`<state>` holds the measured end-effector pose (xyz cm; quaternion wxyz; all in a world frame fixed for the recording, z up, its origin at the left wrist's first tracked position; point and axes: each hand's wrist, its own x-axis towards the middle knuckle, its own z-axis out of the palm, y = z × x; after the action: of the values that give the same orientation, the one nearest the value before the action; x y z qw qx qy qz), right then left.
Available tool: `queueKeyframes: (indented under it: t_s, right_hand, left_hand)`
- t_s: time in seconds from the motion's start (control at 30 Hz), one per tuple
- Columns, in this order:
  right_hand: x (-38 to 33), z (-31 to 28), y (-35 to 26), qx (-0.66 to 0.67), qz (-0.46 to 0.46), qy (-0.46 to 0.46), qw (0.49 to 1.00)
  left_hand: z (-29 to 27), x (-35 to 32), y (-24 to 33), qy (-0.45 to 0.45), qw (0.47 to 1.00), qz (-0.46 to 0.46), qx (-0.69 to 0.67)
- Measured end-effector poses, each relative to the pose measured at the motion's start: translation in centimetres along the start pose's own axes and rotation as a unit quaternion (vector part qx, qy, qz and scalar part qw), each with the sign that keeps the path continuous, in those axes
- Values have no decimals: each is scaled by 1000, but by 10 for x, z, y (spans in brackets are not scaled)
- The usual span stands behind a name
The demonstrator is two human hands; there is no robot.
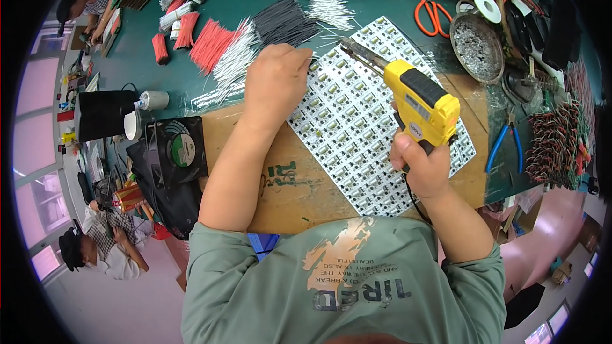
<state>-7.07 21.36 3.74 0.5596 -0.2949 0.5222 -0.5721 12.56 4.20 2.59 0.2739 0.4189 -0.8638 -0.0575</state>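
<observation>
My right hand (421, 162) grips a yellow and black soldering gun (421, 95) by its handle, its metal nose pointing up and left over the board. A white panel of many small circuit boards (347, 130) lies at a slant on brown cardboard, under the gun. My left hand (277, 79) is closed in a pinch at the panel's upper left edge, and a thin white wire seems to show at the fingertips. Just beyond it lie piles of cut wires: red (212, 46), white (233, 67), black (284, 20) and more white (328, 3).
Orange-handled scissors (433, 18), a metal dish of solder scraps (477, 48), blue-handled pliers (507, 143) and a wire heap (554, 146) lie to the right. A black fan (175, 150) stands left, near a solder spool (154, 100). Two other people work at far left.
</observation>
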Motion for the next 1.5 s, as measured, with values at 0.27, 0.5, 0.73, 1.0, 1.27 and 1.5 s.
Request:
queueKeyframes:
  t_s: [0.27,0.5,0.73,1.0,1.27,1.5]
  right_hand:
    - [4,-1,1,-37,49,-20,998]
    - [6,-2,1,-92,50,-39,994]
    - [9,-2,1,-102,38,-34,993]
    - [9,2,0,-101,26,-35,994]
    - [9,1,-3,-133,51,-41,989]
    - [10,3,-2,-120,35,-33,992]
  left_hand:
    - [11,-3,-4,0,1000,19,20]
    - [11,-4,-4,5,1000,20,19]
    - [13,-4,-6,9,1000,22,2]
    - [14,-5,-7,7,1000,19,0]
    - [14,-5,-6,7,1000,21,6]
    - [14,-5,-5,4,1000,18,13]
